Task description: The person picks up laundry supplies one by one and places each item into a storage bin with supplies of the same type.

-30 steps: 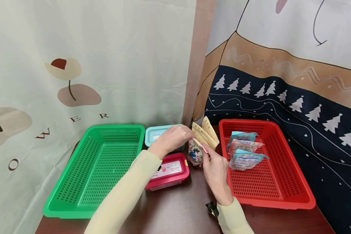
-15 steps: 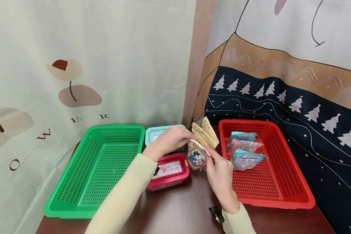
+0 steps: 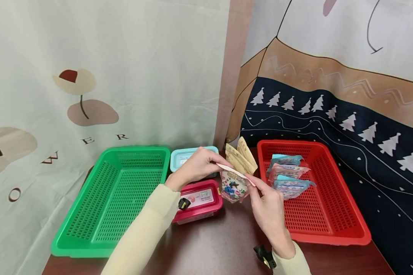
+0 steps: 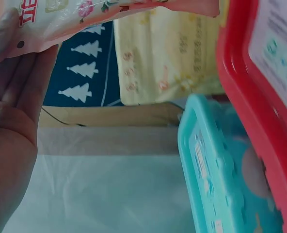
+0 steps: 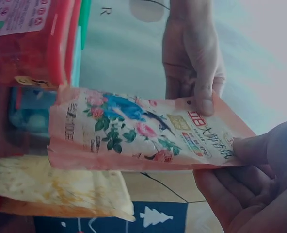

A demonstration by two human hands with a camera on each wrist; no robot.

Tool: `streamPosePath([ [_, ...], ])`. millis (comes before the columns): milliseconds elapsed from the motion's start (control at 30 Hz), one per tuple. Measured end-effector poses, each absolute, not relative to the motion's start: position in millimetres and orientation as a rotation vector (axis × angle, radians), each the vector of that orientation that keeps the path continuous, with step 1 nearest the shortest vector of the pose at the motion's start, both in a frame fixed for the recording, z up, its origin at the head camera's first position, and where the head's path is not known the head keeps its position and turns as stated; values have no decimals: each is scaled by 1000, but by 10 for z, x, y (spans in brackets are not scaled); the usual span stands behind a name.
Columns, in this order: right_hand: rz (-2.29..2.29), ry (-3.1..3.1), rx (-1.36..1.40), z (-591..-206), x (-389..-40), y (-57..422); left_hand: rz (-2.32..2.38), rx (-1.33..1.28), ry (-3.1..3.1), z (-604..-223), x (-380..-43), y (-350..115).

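Note:
A pink and white floral packet (image 3: 233,187) with rose print hangs upright between both hands, just over the table. Thumb and fingers of my left hand (image 3: 200,165) pinch its top left corner, which the left wrist view shows close up. At the opposite top corner, my right hand (image 3: 269,204) pinches the packet (image 5: 129,128) between thumb and fingers. Two cream-yellow packets (image 3: 240,159) stand behind it, untouched. Left of the packet lies a lidded crimson box (image 3: 199,214), partly under my left wrist. Behind that, my hand partly covers a light-blue lidded box (image 3: 182,156).
A green mesh basket (image 3: 134,202) sits on the left of the brown table (image 3: 213,248). To the right, a red basket (image 3: 306,217) holds blue and pink packets (image 3: 290,187) in a row. Printed curtains (image 3: 158,76) hang close behind everything.
The floral packet has shifted a little to the right and towards me. My right hand has moved right and nearer. The left hand keeps its pinch, lowering slightly. Boxes and baskets have not moved.

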State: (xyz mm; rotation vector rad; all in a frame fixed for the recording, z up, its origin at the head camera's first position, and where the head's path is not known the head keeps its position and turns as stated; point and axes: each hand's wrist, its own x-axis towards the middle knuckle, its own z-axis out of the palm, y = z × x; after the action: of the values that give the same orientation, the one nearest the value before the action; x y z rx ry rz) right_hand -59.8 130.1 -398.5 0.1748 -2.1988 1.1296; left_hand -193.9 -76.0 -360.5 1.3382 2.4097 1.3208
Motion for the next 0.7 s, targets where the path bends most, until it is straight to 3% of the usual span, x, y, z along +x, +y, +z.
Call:
streamPosePath([
  [700, 1325, -2278, 0, -3647, -356, 1805, 1510, 1136, 2297, -3408, -1521, -331],
])
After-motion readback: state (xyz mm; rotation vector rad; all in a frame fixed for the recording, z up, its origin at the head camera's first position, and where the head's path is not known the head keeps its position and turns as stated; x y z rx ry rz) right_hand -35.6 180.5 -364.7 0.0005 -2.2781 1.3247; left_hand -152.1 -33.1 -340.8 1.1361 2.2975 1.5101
